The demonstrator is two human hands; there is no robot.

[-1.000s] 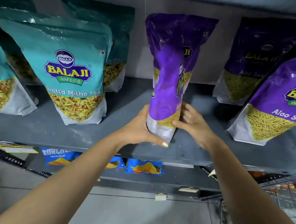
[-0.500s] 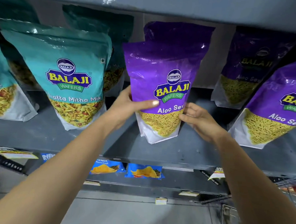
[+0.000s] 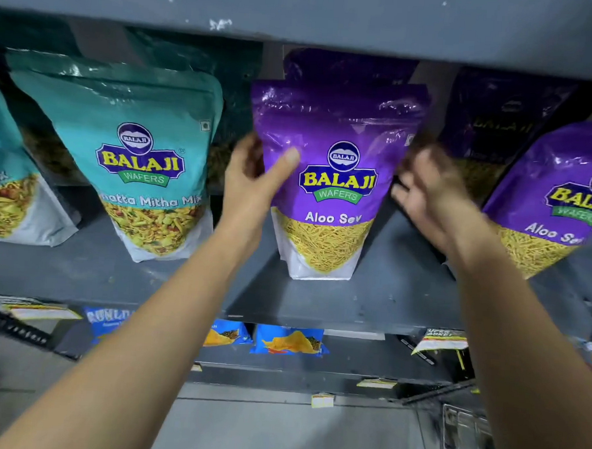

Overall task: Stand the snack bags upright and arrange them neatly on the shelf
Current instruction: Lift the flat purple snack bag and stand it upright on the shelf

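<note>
A purple Aloo Sev bag (image 3: 337, 130) stands upright, face forward, in the middle of the grey shelf (image 3: 369, 303). My left hand (image 3: 255, 184) grips its left edge, thumb across the front. Blurred with motion, my right hand (image 3: 429, 200) hovers just off the bag's right side, fingers spread and holding nothing. Another purple bag (image 3: 351, 66) stands right behind it. To the right, a purple Aloo Sev bag (image 3: 556, 203) leans, with a darker one (image 3: 498, 125) behind. To the left stands a teal Khatta Mitha Mix bag (image 3: 144, 154).
A second teal bag (image 3: 1, 188) sits at the far left edge, with more teal bags in shadow behind. The upper shelf board (image 3: 298, 15) hangs close above the bag tops. Blue snack packs (image 3: 288, 340) lie on the lower shelf. A wire basket (image 3: 465, 435) sits bottom right.
The purple bag was turned from edge-on to face forward and set upright on the shelf. My left hand slid up its left edge; my right hand let go and moved up and right.
</note>
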